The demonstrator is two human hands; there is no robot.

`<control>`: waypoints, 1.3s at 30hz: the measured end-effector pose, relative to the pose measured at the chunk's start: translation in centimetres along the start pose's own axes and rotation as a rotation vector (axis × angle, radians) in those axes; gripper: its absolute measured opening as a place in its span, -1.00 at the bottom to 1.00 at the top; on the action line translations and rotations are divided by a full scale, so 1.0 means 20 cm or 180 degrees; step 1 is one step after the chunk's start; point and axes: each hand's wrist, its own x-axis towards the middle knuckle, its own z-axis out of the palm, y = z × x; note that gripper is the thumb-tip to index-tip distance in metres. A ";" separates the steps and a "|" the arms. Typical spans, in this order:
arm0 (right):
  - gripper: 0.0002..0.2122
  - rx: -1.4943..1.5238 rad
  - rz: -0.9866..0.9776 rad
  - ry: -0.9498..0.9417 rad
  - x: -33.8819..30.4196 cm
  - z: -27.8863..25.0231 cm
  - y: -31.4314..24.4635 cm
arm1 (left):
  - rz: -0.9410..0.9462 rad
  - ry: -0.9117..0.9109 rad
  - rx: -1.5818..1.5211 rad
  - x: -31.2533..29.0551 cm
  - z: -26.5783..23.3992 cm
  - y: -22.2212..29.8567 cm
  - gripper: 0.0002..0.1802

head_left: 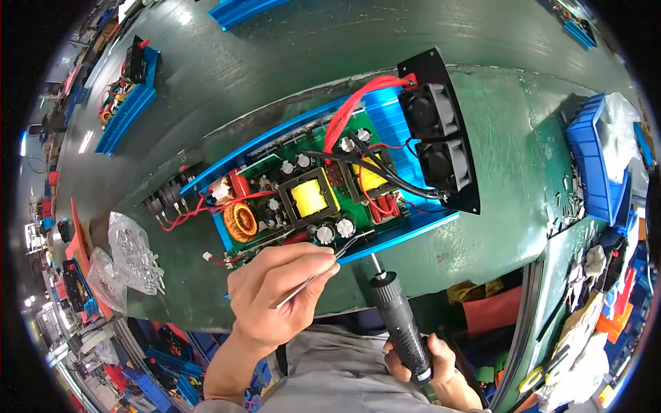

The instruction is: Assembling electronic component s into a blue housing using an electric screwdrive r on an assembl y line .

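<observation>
My left hand [279,292] pinches a pair of metal tweezers [301,289], whose tips reach over the near edge of a blue metal housing [406,234]. Inside the housing lies a green circuit board with a copper-wound coil [241,221], yellow transformers [308,197] and several capacitors. A black end plate with two fans [441,134] stands at its right end, joined by red wires [344,113] and black ones. My right hand [430,361] is wrapped round a black electric screwdriver [401,323]. Its bit points up at the housing's near wall; whether it touches cannot be made out.
A blue bin [595,162] with clear plastic stands at the right, beside scattered small metal parts [568,203]. Clear bags of screws [132,251] lie at the left. Another blue housing with parts [131,107] sits at the back left of the green bench [509,241].
</observation>
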 end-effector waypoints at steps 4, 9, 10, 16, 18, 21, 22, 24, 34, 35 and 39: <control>-0.30 -0.0851 -0.0153 0.0560 -0.01 0.07 -0.04 | -0.0144 0.0075 -0.0249 0.02 -0.03 0.06 -0.94; -0.17 -0.1264 -0.0219 0.0867 0.00 0.11 -0.02 | -0.0053 -0.0356 0.0641 0.06 -0.13 0.14 -0.73; -0.17 -0.1289 -0.0232 0.0878 0.00 0.10 0.00 | 0.0267 -0.0752 0.1211 0.09 -0.10 0.13 -0.70; -0.06 -0.1211 -0.0149 0.0966 0.00 0.12 0.01 | 0.0232 -0.1309 0.1726 0.11 -0.02 0.14 -0.61; -0.05 -0.1242 -0.0161 0.0984 0.01 0.12 0.01 | 0.0362 -0.1534 0.1770 0.12 -0.03 0.13 -0.64; -0.06 -0.1362 -0.0217 0.1094 0.00 0.11 0.03 | 0.0493 -0.1677 0.1800 0.15 -0.03 0.13 -0.68; -0.08 -0.1453 -0.0266 0.1198 -0.01 0.11 0.03 | 0.0491 -0.1679 0.1805 0.16 -0.04 0.13 -0.68; -0.10 -0.1600 -0.0351 0.1229 0.00 0.14 0.01 | 0.0766 -0.1702 0.1922 0.17 -0.04 0.12 -0.68; -0.14 -0.2195 -0.0568 0.1170 -0.01 0.12 -0.01 | 0.0825 -0.1645 0.1879 0.16 -0.04 0.13 -0.72; -0.14 -0.2196 -0.0562 0.1174 -0.01 0.13 -0.01 | 0.0822 -0.1768 0.1963 0.18 -0.04 0.14 -0.74; -0.15 -0.2287 -0.0649 0.1259 -0.02 0.11 0.00 | 0.0699 -0.2039 0.2109 0.20 -0.03 0.18 -0.62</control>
